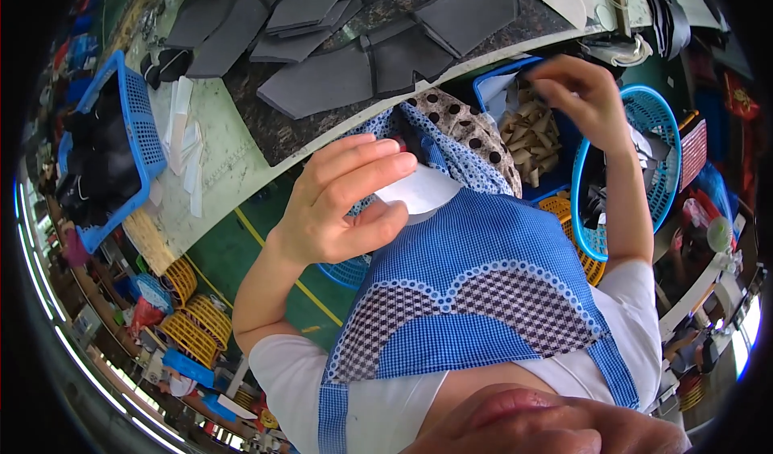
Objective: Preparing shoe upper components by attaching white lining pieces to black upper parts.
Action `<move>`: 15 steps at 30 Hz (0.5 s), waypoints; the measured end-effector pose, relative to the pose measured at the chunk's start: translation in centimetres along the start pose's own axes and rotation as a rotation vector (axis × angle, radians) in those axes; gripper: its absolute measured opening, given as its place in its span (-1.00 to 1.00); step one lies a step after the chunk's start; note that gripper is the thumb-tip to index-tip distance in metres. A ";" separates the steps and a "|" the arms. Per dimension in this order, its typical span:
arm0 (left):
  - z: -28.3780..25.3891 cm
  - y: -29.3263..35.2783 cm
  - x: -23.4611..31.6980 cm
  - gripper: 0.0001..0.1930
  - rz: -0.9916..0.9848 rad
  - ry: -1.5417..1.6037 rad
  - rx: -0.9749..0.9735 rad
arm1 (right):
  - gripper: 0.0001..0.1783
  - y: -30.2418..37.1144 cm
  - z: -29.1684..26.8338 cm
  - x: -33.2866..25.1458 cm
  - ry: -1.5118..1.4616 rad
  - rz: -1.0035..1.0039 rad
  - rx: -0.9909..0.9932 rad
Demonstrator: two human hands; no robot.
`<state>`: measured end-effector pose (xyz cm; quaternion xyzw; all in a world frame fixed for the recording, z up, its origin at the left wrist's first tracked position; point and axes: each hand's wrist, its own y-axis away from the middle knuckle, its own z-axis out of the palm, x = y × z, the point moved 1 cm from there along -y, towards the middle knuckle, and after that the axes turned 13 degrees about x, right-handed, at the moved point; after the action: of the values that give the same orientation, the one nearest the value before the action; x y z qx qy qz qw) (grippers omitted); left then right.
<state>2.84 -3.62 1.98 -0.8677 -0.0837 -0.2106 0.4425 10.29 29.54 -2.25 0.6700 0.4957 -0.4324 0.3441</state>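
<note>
Piece of thin white curved-edge sheet [431, 190]: pinched between left hand's [342, 200] thumb and fingers, just off the near edge of the pale-green worktable [229, 160]. Right hand [588, 103] above blue rectangular plastic bin [567, 149] of folded tan pieces [531, 144]; fingers blurred, can't tell if gripping. Risks: pinch slackens, sheet could drop onto the blue checked apron [475, 248]; jumbled tan pieces could come up doubled.

Smooth white piece [423, 190], cloth apron [491, 240]
</note>
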 end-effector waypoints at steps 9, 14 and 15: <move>0.3 -1.2 0.5 -0.78 0.105 -0.037 -0.038 | -0.85 -3.5 9.1 -8.1 -0.275 -0.207 -0.801; 0.4 -0.7 0.9 -0.79 0.076 -0.025 -0.055 | -0.83 -2.7 9.3 -7.8 -0.264 -0.116 -0.835; 0.5 -0.7 0.9 -0.79 0.077 -0.020 -0.057 | -0.82 -2.5 9.2 -7.7 -0.241 -0.147 -0.820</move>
<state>3.53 -2.86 2.65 -0.8845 -0.0486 -0.1871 0.4246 4.63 19.18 1.15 0.3855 0.6292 -0.2983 0.6054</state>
